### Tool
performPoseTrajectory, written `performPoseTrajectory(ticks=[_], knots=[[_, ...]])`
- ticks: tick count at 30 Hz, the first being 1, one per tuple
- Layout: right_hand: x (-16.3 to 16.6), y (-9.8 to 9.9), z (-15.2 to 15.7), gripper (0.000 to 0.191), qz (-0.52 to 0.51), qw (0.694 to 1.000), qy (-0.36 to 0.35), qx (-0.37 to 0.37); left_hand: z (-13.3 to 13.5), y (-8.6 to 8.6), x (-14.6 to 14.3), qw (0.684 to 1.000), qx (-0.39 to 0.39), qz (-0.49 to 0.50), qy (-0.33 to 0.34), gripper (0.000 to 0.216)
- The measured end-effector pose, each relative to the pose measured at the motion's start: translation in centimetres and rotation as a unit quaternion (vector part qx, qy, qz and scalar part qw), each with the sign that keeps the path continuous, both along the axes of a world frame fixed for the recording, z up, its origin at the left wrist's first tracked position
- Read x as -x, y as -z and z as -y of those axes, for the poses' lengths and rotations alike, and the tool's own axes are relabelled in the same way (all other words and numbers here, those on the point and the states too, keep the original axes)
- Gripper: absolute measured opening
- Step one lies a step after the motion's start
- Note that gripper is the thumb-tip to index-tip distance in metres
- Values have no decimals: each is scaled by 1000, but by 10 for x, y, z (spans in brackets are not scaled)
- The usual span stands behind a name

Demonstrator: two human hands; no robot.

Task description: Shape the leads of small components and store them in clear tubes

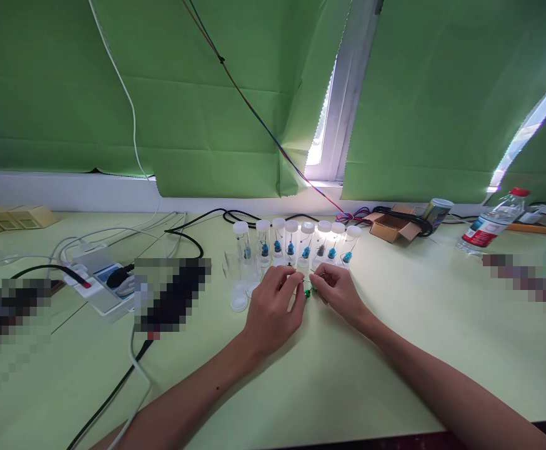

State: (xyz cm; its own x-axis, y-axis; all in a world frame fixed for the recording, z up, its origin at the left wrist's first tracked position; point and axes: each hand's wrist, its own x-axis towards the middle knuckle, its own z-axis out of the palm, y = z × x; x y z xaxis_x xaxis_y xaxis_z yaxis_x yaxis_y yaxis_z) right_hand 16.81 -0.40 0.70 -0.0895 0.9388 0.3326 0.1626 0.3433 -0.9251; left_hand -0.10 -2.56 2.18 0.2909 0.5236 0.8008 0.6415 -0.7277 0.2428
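Observation:
My left hand [273, 306] and my right hand [336, 290] meet just above the table, thumb and fingertips of each pinched together. Between them is a small green piece [307, 293] with thin dark wire, partly hidden by the fingers. Another bit of green shows at the right fingertips. Behind the hands stands a row of clear tubes with white caps [307, 227], several of them holding a small blue piece [305, 252] on thin wire. To the left, clear tubes without caps [232, 265] stand beside a loose white cap [239, 301] on the table.
A white power strip [109, 290] with plugs and cables lies on the left, near a black blurred object [174, 297]. Along the wall are black cables, an opened cardboard box [390, 226], a can [438, 212] and a tilted bottle [493, 222] with a red cap.

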Motion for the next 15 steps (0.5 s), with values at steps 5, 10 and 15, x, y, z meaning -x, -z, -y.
performPoseTrajectory(ticks=[5,10,15], knots=[[-2,3,-2,25,6,1000,2,-4,-3,-11,3,987,-153,41,-33,21],[-1,5,-2,21,9,1000,4,-8,-7,-18,9,971,-212,17,-107,23],[0,3,-1,22,17,1000,6,-7,-14,-20,15,958,-207,-21,-197,19]])
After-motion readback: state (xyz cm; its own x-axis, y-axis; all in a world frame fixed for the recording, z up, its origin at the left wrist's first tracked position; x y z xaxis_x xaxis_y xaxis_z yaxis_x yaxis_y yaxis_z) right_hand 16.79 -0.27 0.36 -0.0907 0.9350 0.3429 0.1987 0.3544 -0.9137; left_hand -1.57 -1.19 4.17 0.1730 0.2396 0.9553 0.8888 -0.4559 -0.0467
